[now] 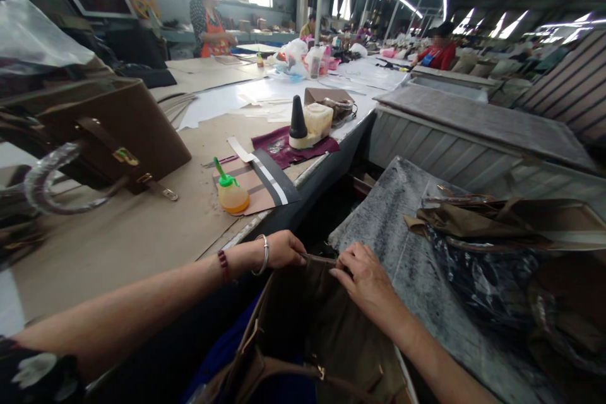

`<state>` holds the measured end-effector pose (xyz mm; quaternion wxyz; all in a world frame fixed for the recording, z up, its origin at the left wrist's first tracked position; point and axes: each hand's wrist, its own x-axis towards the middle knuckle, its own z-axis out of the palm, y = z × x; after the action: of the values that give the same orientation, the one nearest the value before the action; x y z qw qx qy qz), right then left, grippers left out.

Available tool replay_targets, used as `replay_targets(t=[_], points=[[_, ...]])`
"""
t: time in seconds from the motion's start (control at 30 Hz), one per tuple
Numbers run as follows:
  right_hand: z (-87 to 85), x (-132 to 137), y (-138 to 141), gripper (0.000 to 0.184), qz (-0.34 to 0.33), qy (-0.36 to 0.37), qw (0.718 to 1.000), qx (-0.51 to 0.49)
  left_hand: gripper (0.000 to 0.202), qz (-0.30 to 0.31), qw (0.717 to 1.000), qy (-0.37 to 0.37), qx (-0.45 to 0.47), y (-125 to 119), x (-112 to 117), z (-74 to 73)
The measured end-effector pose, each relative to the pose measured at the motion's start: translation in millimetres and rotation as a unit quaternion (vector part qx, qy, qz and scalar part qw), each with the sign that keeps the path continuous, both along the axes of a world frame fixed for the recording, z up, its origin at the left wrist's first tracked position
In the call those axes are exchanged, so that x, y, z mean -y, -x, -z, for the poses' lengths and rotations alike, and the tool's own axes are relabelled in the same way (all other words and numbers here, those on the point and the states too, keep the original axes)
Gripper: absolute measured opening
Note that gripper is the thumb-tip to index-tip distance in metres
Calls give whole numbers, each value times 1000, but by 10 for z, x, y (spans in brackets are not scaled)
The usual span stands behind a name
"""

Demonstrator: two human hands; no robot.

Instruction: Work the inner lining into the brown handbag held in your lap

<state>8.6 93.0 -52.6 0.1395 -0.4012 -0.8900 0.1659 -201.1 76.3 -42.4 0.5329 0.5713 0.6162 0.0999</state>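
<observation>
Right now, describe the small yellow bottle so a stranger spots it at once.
Start at the long worktable on the left. Near its front edge, beyond the left hand, a squat bottle stands on brown card. Only it has a green nozzle.

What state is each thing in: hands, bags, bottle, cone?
Left hand, fingers closed on the rim of the brown leather handbag in the lap.
Right hand, fingers pinching the same rim.
Brown flap handbag, lying tilted on the table, flap down, handle wrapped in clear plastic.
Yellow squeeze bottle with green nozzle, upright on the table.
Black cone, upright on a pale block.
</observation>
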Motion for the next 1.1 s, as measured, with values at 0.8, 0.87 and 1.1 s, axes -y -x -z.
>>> replay_targets(t=[0.8, 0.87, 1.1], points=[[133, -5, -90, 31, 38, 166, 985, -39, 33, 12, 996, -6, 85, 121, 30, 38], [114, 6, -91, 25, 25, 172, 985, -9, 33, 1, 996, -5, 89, 132, 28, 47], [54, 23, -54, 5, 0, 181, 982, 56, 29, -30, 995, -10, 96, 155, 11, 72]])
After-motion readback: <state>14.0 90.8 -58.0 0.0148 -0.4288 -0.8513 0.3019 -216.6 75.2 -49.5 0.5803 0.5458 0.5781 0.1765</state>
